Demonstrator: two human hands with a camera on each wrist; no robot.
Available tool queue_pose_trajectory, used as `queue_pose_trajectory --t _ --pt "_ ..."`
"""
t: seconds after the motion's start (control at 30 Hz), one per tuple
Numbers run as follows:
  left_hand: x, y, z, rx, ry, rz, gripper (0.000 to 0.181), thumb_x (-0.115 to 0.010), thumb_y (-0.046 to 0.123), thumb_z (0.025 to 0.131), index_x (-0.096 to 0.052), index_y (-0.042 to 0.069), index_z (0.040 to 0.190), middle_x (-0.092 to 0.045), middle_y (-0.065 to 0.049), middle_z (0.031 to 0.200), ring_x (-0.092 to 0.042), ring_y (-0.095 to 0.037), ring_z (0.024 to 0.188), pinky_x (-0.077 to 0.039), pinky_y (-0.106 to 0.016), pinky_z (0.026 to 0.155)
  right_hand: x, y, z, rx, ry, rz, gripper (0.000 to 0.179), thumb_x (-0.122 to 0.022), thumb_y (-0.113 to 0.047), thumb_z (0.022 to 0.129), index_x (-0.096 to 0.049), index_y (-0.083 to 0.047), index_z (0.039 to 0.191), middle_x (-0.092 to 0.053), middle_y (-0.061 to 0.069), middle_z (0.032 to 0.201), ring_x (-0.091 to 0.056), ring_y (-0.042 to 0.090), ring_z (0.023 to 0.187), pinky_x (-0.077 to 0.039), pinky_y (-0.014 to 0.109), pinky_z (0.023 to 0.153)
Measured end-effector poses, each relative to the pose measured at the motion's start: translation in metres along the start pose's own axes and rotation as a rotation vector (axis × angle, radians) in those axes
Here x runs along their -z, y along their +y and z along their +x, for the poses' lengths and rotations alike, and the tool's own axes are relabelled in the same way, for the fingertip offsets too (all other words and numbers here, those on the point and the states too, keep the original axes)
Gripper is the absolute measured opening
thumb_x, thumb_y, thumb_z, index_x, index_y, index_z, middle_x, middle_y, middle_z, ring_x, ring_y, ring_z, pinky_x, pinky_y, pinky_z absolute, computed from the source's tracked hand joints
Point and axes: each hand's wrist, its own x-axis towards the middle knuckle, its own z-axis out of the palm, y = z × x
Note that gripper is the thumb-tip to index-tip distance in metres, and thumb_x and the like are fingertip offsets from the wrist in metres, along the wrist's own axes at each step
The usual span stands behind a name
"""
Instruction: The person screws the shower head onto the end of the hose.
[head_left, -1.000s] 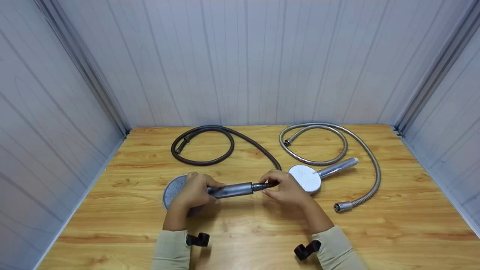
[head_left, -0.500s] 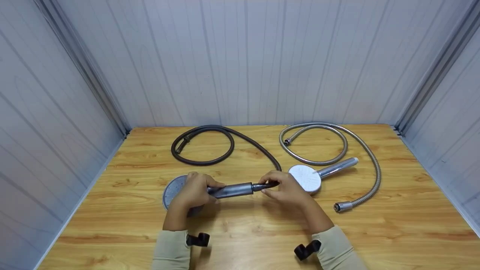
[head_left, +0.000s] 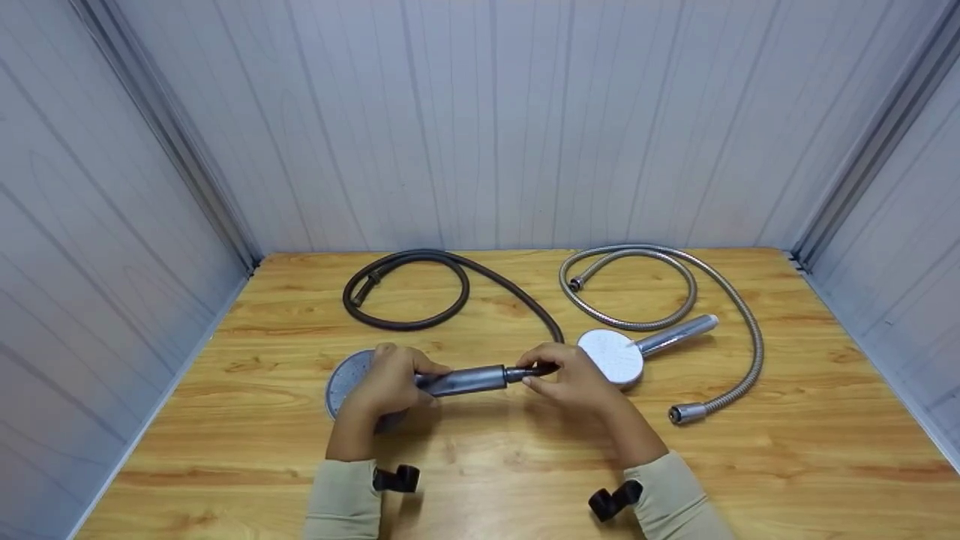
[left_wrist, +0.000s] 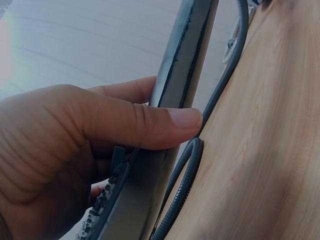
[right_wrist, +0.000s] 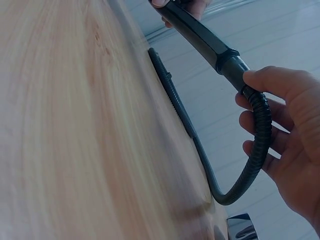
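Observation:
My left hand (head_left: 390, 381) grips the dark grey shower head (head_left: 469, 381) by its handle, close to the round spray face (head_left: 346, 382). In the left wrist view the thumb (left_wrist: 160, 122) lies across that handle. My right hand (head_left: 566, 377) pinches the end fitting (right_wrist: 234, 70) of the black shower hose (head_left: 517, 294) between thumb and fingers. The fitting meets the handle's end; how far it is threaded on cannot be seen. From the right hand the hose bends back to a coil on the table.
On the wooden table (head_left: 480, 480), a chrome shower head (head_left: 611, 358) with a white face lies just right of my right hand. Behind it a silver metal hose (head_left: 754, 337) is coiled, its end fitting (head_left: 686, 413) toward the front. White panels (head_left: 487, 127) enclose the back and sides.
Both hands keep nearly the same place and hold. The right hand's fingers shift only slightly at the hose fitting.

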Motion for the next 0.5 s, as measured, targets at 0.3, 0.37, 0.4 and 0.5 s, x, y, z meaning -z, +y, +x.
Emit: queue_pose_trajectory --t 0.3,0.37,0.4,0.5 --pt "0.0 0.0 0.0 -0.003 -0.002 0.023 0.044 -0.088 0.002 0.061 -0.078 0.016 0.102 -0.074 0.005 0.09 -0.061 -0.014 0.077 -0.027 -0.044 0.089 0.0 -0.003 -0.001 -0.024 0.001 0.011 0.016 -0.075 -0.007 0.085 -0.074 -0.005 0.101 -0.072 0.007 0.096 -0.066 0.024 0.083 -0.054 0.038 0.072" --pt "0.0 0.0 0.0 -0.01 -0.002 0.02 0.045 -0.089 0.002 0.061 -0.078 0.014 0.102 -0.074 0.004 0.092 -0.063 -0.015 0.08 -0.027 -0.044 0.089 -0.001 -0.006 0.0 -0.029 -0.002 0.012 0.016 -0.074 -0.004 0.084 -0.073 -0.001 0.1 -0.072 0.011 0.096 -0.067 0.028 0.083 -0.054 0.041 0.072" --pt "0.0 0.0 0.0 -0.011 -0.002 0.017 0.045 -0.089 0.003 0.061 -0.078 0.014 0.103 -0.074 0.003 0.093 -0.064 -0.016 0.082 -0.027 -0.044 0.089 -0.001 -0.008 0.0 -0.033 -0.005 0.013 0.016 -0.074 -0.002 0.084 -0.073 0.001 0.1 -0.072 0.012 0.095 -0.067 0.03 0.084 -0.054 0.042 0.072" --pt "0.0 0.0 0.0 -0.017 -0.003 0.011 0.045 -0.09 0.004 0.06 -0.078 0.013 0.103 -0.075 0.002 0.094 -0.065 -0.017 0.085 -0.027 -0.044 0.09 -0.001 -0.012 0.001 -0.048 -0.018 0.021 0.016 -0.072 0.002 0.084 -0.072 0.005 0.1 -0.072 0.016 0.096 -0.067 0.034 0.084 -0.054 0.045 0.073"
